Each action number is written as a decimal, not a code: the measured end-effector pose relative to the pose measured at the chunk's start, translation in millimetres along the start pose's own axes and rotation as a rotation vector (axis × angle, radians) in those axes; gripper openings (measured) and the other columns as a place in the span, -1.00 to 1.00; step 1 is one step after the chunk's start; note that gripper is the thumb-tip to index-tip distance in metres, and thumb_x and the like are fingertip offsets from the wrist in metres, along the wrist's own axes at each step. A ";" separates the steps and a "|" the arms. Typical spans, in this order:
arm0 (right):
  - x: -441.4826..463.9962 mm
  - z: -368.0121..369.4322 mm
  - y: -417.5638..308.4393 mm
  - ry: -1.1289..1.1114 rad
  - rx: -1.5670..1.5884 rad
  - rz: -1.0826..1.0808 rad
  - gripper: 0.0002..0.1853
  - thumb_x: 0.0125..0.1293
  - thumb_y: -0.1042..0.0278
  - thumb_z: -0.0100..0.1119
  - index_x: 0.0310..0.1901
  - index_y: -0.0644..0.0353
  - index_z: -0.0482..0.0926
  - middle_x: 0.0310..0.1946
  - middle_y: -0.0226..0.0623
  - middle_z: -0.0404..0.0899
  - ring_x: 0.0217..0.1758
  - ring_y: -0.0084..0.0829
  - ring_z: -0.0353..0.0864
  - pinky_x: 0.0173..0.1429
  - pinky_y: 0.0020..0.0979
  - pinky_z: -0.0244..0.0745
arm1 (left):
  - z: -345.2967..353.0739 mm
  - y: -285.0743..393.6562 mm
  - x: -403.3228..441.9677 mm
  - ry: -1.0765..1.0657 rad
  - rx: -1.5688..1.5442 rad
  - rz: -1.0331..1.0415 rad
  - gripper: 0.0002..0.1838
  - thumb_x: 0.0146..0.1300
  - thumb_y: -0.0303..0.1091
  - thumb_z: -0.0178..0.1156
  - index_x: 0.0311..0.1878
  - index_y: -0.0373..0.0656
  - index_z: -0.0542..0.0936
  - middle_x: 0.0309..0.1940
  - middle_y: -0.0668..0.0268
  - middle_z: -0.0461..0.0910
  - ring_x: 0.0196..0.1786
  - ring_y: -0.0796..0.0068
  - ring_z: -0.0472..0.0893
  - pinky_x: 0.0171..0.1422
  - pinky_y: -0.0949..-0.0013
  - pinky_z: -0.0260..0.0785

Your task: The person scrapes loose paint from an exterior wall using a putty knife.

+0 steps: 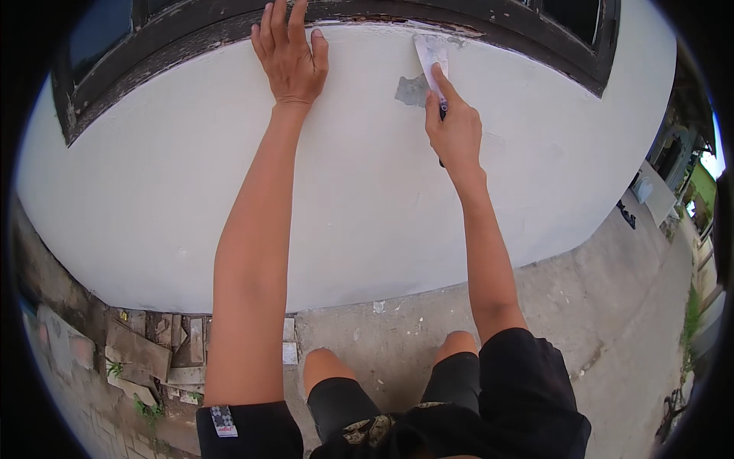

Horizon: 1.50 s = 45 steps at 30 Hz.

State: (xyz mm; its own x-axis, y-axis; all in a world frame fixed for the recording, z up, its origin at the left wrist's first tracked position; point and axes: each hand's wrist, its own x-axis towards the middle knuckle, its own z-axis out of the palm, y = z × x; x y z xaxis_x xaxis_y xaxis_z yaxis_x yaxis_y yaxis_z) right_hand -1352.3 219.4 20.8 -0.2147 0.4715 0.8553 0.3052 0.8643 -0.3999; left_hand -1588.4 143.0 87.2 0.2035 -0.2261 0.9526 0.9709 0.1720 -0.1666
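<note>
- Right hand (456, 130), upper centre-right: closed round a putty knife (430, 50), index finger on its blade.
- Putty knife: top centre-right, just beside a grey patch (411, 91) on the white wall (367, 199).
- Left hand (289, 65), top centre-left: empty, spread, fingertips at the peeling window frame (375, 11).

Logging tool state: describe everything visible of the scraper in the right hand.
The scraper has a broad blade, metal-looking and smeared whitish, and a dark handle mostly hidden in the right hand. It points up, tilted left, below the window frame, beside the grey patch. Index finger rests on the blade; contact with the wall unclear.
</note>
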 end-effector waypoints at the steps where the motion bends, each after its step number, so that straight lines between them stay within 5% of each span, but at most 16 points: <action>1: -6.9 1.4 1.4 0.010 -0.007 -0.016 -0.55 0.44 0.29 0.09 0.33 0.09 0.54 -0.56 -0.03 0.64 -0.49 -0.08 0.68 -0.33 -0.19 0.52 | 0.5 -0.1 -2.1 -0.005 0.002 -0.014 -0.41 0.43 -0.15 -0.02 0.52 0.07 0.24 0.56 0.21 0.16 0.62 0.10 0.06 0.65 -0.16 -0.26; 6: 3.3 11.7 -3.2 0.032 0.065 -0.052 -0.55 0.42 0.29 0.10 0.33 0.05 0.55 -0.61 -0.04 0.61 -0.55 -0.09 0.65 -0.36 -0.19 0.52 | -1.3 -10.1 0.8 -0.057 -0.013 -0.072 -0.24 0.31 -0.24 0.15 0.58 0.10 0.18 0.60 0.06 0.06 0.64 -0.06 0.00 0.68 -0.16 -0.33; 7: 6.1 11.6 -3.8 0.057 0.071 -0.084 -0.55 0.42 0.29 0.11 0.33 0.03 0.55 -0.62 -0.05 0.61 -0.56 -0.09 0.65 -0.36 -0.19 0.51 | -6.9 -13.1 -0.9 -0.075 -0.109 -0.006 -0.39 0.46 -0.17 -0.03 0.55 0.09 0.18 0.59 0.16 0.07 0.66 0.00 -0.06 0.65 -0.26 -0.32; 11: -9.7 9.1 -8.6 0.002 0.008 -0.024 -0.54 0.42 0.29 0.12 0.34 0.00 0.55 -0.63 -0.05 0.60 -0.57 -0.10 0.63 -0.37 -0.19 0.51 | -48.9 -51.2 -12.6 -0.106 0.133 -0.038 -0.37 0.49 -0.07 -0.08 0.58 0.14 0.12 0.63 0.21 -0.01 0.68 0.03 -0.11 0.66 -0.25 -0.33; 28: -16.4 28.1 -7.2 0.035 0.068 -0.033 -0.57 0.44 0.25 0.11 0.32 -0.05 0.57 -0.57 -0.02 0.63 -0.53 -0.12 0.65 -0.34 -0.22 0.51 | -51.4 -57.6 -21.1 -0.053 0.187 -0.068 -0.37 0.45 -0.07 -0.03 0.56 0.11 0.19 0.60 0.19 0.08 0.65 0.07 -0.01 0.65 -0.22 -0.28; 31: 10.2 29.8 -19.6 0.085 0.141 -0.019 -0.58 0.48 0.25 0.11 0.34 -0.08 0.57 -0.62 -0.06 0.58 -0.64 -0.39 0.47 -0.39 -0.34 0.44 | -50.7 -55.7 -23.5 -0.051 0.175 -0.070 -0.37 0.44 -0.07 -0.03 0.55 0.11 0.20 0.59 0.19 0.09 0.65 0.07 0.00 0.65 -0.21 -0.27; 34: -13.6 27.3 -17.6 0.048 0.025 -0.042 -0.58 0.48 0.24 0.10 0.34 -0.06 0.57 -0.61 -0.05 0.60 -0.64 -0.36 0.50 -0.39 -0.33 0.44 | -51.8 -56.1 -23.4 -0.052 0.170 -0.076 -0.38 0.44 -0.07 -0.03 0.55 0.11 0.21 0.59 0.19 0.10 0.64 0.07 0.02 0.65 -0.21 -0.27; 37: -8.6 25.8 -22.7 0.017 0.041 -0.062 -0.56 0.43 0.26 0.11 0.33 -0.04 0.56 -0.55 -0.03 0.65 -0.52 -0.08 0.66 -0.34 -0.19 0.53 | -52.0 -56.8 -21.9 -0.040 0.176 -0.074 -0.38 0.44 -0.08 -0.03 0.54 0.10 0.22 0.58 0.19 0.11 0.64 0.08 0.02 0.65 -0.21 -0.26; 45: 0.9 34.4 -30.7 0.015 0.048 -0.069 -0.56 0.43 0.27 0.10 0.32 0.01 0.56 -0.57 -0.05 0.63 -0.50 -0.09 0.66 -0.33 -0.17 0.52 | -52.1 -56.5 -23.5 -0.047 0.175 -0.079 -0.37 0.42 -0.10 0.00 0.53 0.10 0.23 0.58 0.21 0.12 0.63 0.09 0.03 0.65 -0.20 -0.25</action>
State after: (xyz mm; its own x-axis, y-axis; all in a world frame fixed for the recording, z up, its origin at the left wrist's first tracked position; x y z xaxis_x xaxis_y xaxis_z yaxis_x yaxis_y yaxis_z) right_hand -1393.8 199.4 22.6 -0.2198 0.4082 0.8861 0.2451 0.9022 -0.3548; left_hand -1641.5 88.6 61.0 0.1176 -0.2009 0.9725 0.9461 0.3203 -0.0482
